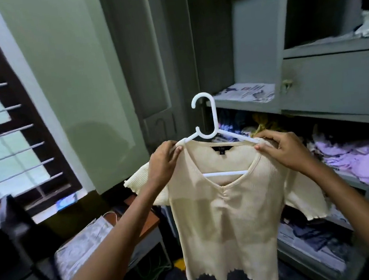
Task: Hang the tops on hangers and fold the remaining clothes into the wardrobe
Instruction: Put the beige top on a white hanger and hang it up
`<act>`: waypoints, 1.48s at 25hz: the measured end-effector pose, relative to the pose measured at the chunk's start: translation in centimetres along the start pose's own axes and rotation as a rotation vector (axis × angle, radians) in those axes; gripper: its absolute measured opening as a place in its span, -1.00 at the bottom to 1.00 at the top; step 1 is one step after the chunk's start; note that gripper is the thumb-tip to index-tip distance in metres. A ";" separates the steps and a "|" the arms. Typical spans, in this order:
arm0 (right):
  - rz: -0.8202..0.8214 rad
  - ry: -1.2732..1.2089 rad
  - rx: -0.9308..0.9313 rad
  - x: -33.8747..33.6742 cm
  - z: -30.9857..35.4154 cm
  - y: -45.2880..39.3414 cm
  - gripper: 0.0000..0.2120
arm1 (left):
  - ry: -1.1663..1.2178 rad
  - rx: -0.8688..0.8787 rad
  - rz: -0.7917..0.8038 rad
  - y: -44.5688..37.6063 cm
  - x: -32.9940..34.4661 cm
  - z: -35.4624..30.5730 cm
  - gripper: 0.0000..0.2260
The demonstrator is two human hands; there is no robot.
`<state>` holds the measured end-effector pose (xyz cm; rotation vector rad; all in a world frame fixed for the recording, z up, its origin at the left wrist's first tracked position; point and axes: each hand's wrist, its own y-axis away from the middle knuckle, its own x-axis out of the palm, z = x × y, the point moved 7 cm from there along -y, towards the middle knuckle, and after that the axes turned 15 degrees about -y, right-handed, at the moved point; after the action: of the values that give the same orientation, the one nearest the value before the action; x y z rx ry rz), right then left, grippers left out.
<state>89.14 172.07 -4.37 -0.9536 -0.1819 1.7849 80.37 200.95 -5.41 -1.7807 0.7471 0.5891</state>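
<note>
1. Holding a cream top [224,207] up in front of an open wardrobe [259,60], a person pinches each shoulder of the garment where it sits on a white hanger [206,116].
2. The left hand [164,159] pinches the shoulder seam and the hanger's arm together between thumb and curled fingers; the right hand [282,148] does the same on the far shoulder, thumb beneath and fingers over the top.
3. The top hangs in mid-air between the two hands, in front of the wardrobe shelves and not yet on any rail; no rail is visible from this angle.
4. Risk, as judged here: the wide V neckline could let a shoulder slide off the hanger's arm if either pinch is released before the fabric is seated, leaving the top hanging lopsided or dropping.
5. A further risk is the hook, standing upright and unheld: tilting the hanger while reaching for a rail could swing the hem into the crowded shelves of folded clothes [348,157] at right and snag it.
6. The top is ribbed knit, pale cream, short-sleeved, with wavy lettuce-edge trim at sleeves and hem and a dark label inside the back neck.
7. The hanger's lower bar shows through the neckline, and the fabric hangs mostly flat with light gathering at the V.
</note>
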 end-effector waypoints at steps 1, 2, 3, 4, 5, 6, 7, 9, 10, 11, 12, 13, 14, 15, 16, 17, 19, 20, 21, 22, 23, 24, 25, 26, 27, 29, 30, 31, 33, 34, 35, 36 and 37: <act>-0.042 0.007 0.001 -0.7 -0.6 -1.1 -0.80 | -0.002 0.027 0.012 -2.2 1.3 -0.1 -0.79; -0.082 0.016 -0.002 -1.3 -1.0 -2.0 -0.82 | 0.000 0.043 0.019 -4.5 2.6 -0.3 -0.78; -0.128 0.026 -0.004 -2.0 -1.3 -3.0 -0.83 | 0.011 0.055 0.021 -6.6 3.8 -0.6 -0.75; -0.176 0.033 -0.001 -2.7 -1.7 -3.9 -0.84 | 0.027 0.071 0.020 -8.5 5.0 -1.0 -0.71; -0.217 0.037 0.010 -3.5 -2.0 -4.7 -0.83 | 0.042 0.098 0.012 -10.2 6.2 -1.7 -0.69; -0.240 0.042 0.027 -4.3 -2.2 -5.2 -0.81 | 0.053 0.124 0.001 -11.7 7.3 -2.4 -0.68; -0.254 0.059 0.053 -4.9 -2.4 -5.5 -0.78 | 0.065 0.149 -0.005 -13.0 8.4 -2.9 -0.67; -0.294 0.112 0.112 -6.5 -3.6 -6.4 -0.77 | 0.105 0.200 0.016 -16.4 11.2 -4.3 -0.69; -0.332 0.147 0.133 -7.4 -4.0 -6.9 -0.78 | 0.128 0.229 0.028 -18.2 12.7 -5.3 -0.71; -0.382 0.187 0.147 -8.4 -4.4 -7.3 -0.78 | 0.160 0.263 0.040 -20.0 14.2 -6.4 -0.73; -0.435 0.230 0.159 -9.3 -4.7 -7.7 -0.79 | 0.201 0.298 0.054 -21.7 15.5 -7.6 -0.72; -0.487 0.281 0.171 -10.1 -5.1 -8.0 -0.79 | 0.251 0.331 0.070 -23.2 16.8 -8.8 -0.70; -0.538 0.337 0.191 -10.9 -5.4 -8.2 -0.79 | 0.302 0.363 0.080 -24.6 18.0 -10.1 -0.67; -0.584 0.388 0.217 -11.7 -5.5 -8.3 -0.79 | 0.344 0.393 0.084 -25.9 19.1 -11.4 -0.65; -0.625 0.430 0.241 -12.4 -5.5 -8.4 -0.78 | 0.379 0.419 0.094 -26.9 19.9 -12.6 -0.66; -0.667 0.468 0.250 -13.2 -5.4 -8.6 -0.78 | 0.415 0.443 0.108 -28.2 20.7 -14.0 -0.69; -0.730 0.540 0.248 -14.5 -4.4 -9.4 -0.78 | 0.477 0.488 0.130 -30.6 21.8 -16.7 -0.76; -0.762 0.576 0.245 -15.1 -3.7 -9.8 -0.78 | 0.502 0.516 0.143 -31.6 22.0 -18.2 -0.77; -0.793 0.614 0.237 -15.7 -2.8 -10.0 -0.78 | 0.524 0.552 0.150 -32.5 22.1 -19.6 -0.77; -0.822 0.656 0.227 -16.3 -2.0 -10.2 -0.79 | 0.545 0.593 0.149 -33.4 22.2 -21.0 -0.76; -0.847 0.704 0.224 -16.7 -1.2 -10.4 -0.78 | 0.558 0.629 0.141 -34.2 22.2 -22.3 -0.76; -0.862 0.753 0.228 -17.0 -0.3 -10.7 -0.75 | 0.569 0.660 0.130 -35.0 22.2 -23.6 -0.76; -0.877 0.803 0.238 -17.2 0.6 -11.1 -0.70 | 0.585 0.681 0.128 -35.8 22.2 -24.7 -0.76; -0.894 0.864 0.248 -17.6 1.4 -11.6 -0.64 | 0.617 0.704 0.132 -36.7 22.2 -25.8 -0.76; -0.911 0.914 0.273 -18.2 2.5 -12.2 -0.60 | 0.650 0.724 0.137 -37.7 22.1 -27.2 -0.76; -0.929 0.977 0.338 -19.3 4.3 -13.3 -0.62 | 0.699 0.749 0.165 -39.0 21.6 -29.2 -0.75; -0.950 1.017 0.358 -20.0 5.2 -14.1 -0.68 | 0.733 0.766 0.170 -40.0 21.2 -30.1 -0.72; -0.970 1.053 0.366 -20.7 6.3 -15.0 -0.71 | 0.748 0.776 0.171 -40.8 20.6 -30.9 -0.68; -0.988 1.136 0.363 -21.8 8.8 -17.3 -0.73 | 0.725 0.791 0.136 -42.2 19.7 -32.1 -0.60; -0.996 1.177 0.361 -22.5 10.0 -18.4 -0.73 | 0.699 0.805 0.105 -42.9 19.4 -32.6 -0.56; -1.003 1.218 0.359 -23.3 11.1 -19.7 -0.73 | 0.662 0.819 0.072 -43.6 19.0 -33.0 -0.53; -1.010 1.254 0.361 -24.1 12.0 -21.0 -0.73 | 0.620 0.829 0.037 -44.4 18.8 -33.4 -0.50; -1.021 1.281 0.357 -25.0 12.8 -22.2 -0.72 | 0.578 0.836 0.005 -45.2 18.5 -33.8 -0.47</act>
<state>99.80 164.40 28.99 -1.2305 0.3992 0.0994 127.24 175.76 21.05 -1.1394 1.1731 -0.2583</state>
